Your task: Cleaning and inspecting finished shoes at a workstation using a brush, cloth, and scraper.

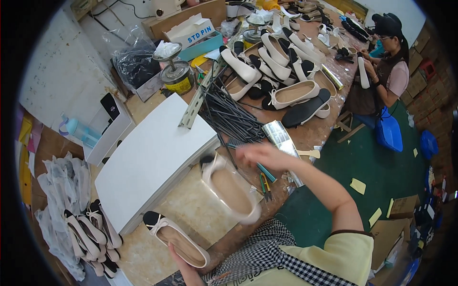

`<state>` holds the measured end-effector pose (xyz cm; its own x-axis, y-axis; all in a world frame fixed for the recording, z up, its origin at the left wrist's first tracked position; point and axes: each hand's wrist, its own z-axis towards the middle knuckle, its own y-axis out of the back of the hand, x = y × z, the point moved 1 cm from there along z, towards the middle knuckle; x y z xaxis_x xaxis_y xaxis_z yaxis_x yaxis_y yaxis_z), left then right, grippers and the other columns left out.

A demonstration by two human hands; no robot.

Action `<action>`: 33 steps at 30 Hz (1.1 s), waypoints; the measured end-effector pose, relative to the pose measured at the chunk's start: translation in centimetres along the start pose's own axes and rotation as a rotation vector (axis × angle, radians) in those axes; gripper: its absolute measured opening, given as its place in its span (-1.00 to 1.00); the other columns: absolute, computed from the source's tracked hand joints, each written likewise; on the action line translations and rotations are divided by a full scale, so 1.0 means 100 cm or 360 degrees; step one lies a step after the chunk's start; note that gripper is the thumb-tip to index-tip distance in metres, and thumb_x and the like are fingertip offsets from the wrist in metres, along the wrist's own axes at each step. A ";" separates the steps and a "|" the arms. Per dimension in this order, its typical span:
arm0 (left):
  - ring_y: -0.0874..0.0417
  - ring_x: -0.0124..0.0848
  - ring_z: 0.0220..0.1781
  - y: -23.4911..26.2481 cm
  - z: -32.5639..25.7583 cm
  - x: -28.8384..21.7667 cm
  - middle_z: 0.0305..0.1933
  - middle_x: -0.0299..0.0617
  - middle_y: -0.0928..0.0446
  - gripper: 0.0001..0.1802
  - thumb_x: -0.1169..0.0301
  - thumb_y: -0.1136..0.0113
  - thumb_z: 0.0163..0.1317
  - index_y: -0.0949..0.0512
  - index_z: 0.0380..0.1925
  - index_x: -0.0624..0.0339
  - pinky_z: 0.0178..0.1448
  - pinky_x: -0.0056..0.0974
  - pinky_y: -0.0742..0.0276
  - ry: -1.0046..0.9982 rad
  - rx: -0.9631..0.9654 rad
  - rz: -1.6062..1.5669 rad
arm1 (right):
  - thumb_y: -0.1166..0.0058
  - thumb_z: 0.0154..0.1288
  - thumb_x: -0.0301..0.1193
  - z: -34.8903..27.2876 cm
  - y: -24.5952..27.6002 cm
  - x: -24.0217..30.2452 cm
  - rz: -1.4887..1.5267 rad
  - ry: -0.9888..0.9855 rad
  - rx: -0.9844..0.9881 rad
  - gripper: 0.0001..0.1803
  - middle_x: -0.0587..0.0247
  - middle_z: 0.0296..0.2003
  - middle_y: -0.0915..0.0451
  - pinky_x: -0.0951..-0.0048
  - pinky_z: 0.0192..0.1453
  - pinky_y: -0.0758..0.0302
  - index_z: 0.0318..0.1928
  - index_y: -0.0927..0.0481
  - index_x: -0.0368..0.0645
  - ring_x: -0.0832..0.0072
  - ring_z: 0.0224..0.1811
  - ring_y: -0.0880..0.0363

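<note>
My left hand (pixel 180 263) grips a cream ballet flat (pixel 179 240) with a black toe and a small bow, held low at the near edge of the table. Beside it on the table a second cream ballet flat (pixel 230 190) looks smeared, its black toe pointing away. My right hand (pixel 263 156) is over the near end of a bundle of thin black rods (pixel 229 107); motion blurs its fingers, so any hold is hidden. Close under that hand are a teal-handled tool (pixel 266 172) and cutters with green and orange handles (pixel 265 183).
A stack of white sheets (pixel 152 148) fills the table's middle. Many flats (pixel 291 93) are heaped beyond the rods, more lie at lower left (pixel 86 233). A metal can (pixel 176 76) stands at the back. A co-worker (pixel 386 62) holds a shoe at far right, near a blue basin (pixel 389 131).
</note>
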<state>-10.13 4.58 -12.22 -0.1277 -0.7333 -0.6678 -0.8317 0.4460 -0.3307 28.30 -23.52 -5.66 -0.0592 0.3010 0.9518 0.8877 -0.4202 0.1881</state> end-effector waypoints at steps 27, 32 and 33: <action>-0.64 0.00 -0.39 -0.082 0.012 -0.029 -0.36 0.19 -0.60 -0.51 0.49 -0.11 0.09 -0.53 0.10 0.34 -0.28 -0.05 -0.49 -0.1120 0.0036 0.1973 | -0.26 0.19 -0.21 -0.065 -0.167 0.008 -0.1669 0.1051 -0.1014 -0.83 0.44 -0.50 -0.47 0.34 -0.09 -0.35 -0.36 -0.59 0.02 0.44 -0.34 -0.45; -0.58 -0.10 -0.46 -0.056 0.003 -0.031 -0.38 0.10 -0.60 -0.43 0.44 -0.21 0.13 -0.47 0.19 0.35 -0.33 -0.12 -0.48 -0.1237 -0.0145 0.2232 | -0.15 0.25 -0.13 -0.044 -0.178 0.001 -0.1459 0.0819 -0.0346 -0.72 0.33 -0.36 -0.56 0.31 -0.14 -0.43 -0.23 -0.61 -0.06 0.39 -0.05 -0.44; -0.54 -0.18 -0.47 -0.047 -0.005 -0.038 -0.38 0.02 -0.58 -0.41 0.42 -0.24 0.13 -0.45 0.21 0.33 -0.33 -0.17 -0.48 -0.1403 -0.0271 0.1940 | -0.16 0.24 -0.14 -0.042 -0.170 0.009 -0.1312 0.0751 -0.0718 -0.66 0.23 -0.30 -0.58 0.27 -0.10 -0.46 -0.14 -0.60 -0.13 0.30 -0.04 -0.47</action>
<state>-5.95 5.04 -7.80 -0.4607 0.5903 -0.6628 -0.5182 0.4274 0.7408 11.22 -19.74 -6.97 -0.8257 0.3158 0.4675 0.2450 -0.5458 0.8013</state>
